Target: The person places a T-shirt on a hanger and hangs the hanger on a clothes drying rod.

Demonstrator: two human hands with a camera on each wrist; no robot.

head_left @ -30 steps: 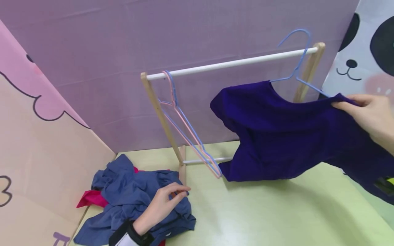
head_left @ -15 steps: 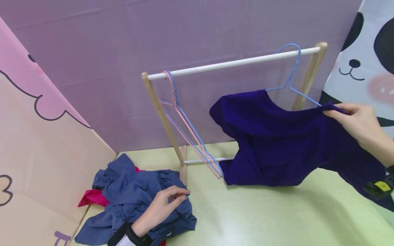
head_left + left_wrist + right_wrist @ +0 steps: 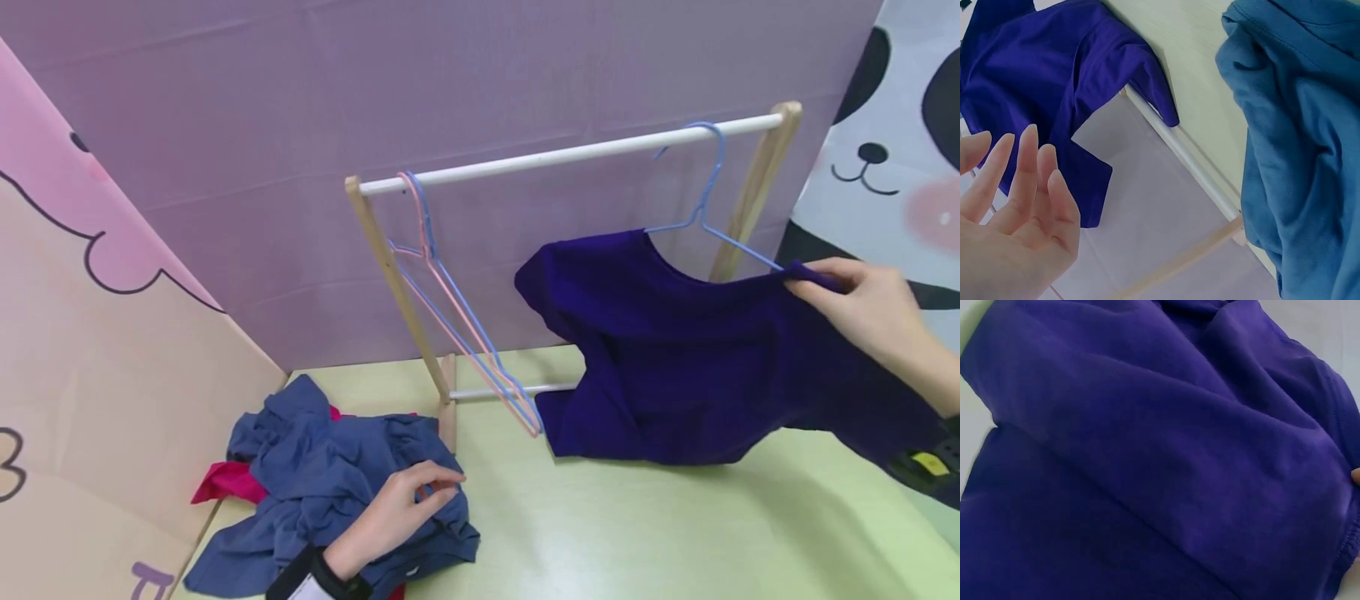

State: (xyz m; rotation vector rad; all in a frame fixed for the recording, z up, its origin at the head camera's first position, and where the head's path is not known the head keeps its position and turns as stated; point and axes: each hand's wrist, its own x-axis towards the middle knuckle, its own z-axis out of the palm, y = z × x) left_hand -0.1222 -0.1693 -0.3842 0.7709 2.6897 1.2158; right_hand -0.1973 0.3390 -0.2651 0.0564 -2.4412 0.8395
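My right hand [image 3: 870, 308] pinches the shoulder of a dark purple T-shirt [image 3: 682, 358], together with the arm of the blue hanger [image 3: 738, 243] inside it. The hanger's hook arches over the white rail of a small clothes rack [image 3: 570, 156], near its right end. The shirt hangs tilted toward me, one sleeve draping below my wrist. In the right wrist view the purple cloth [image 3: 1147, 462] fills most of the picture, and only a fingertip [image 3: 1356, 475] shows. My left hand [image 3: 397, 510] hovers over a crumpled blue garment [image 3: 322, 467], fingers loosely bent, holding nothing.
At the rail's left end hang a pink hanger [image 3: 450, 287] and a blue one close together. A red-pink cloth [image 3: 228, 483] pokes out beneath the blue garment. The rack's wooden legs [image 3: 401, 292] stand on the pale green table [image 3: 570, 533], against a purple backdrop [image 3: 225, 208].
My right hand has come down with the T-shirt and hanger. The hook has dropped from above the rail to sit over it. My left hand has barely moved.
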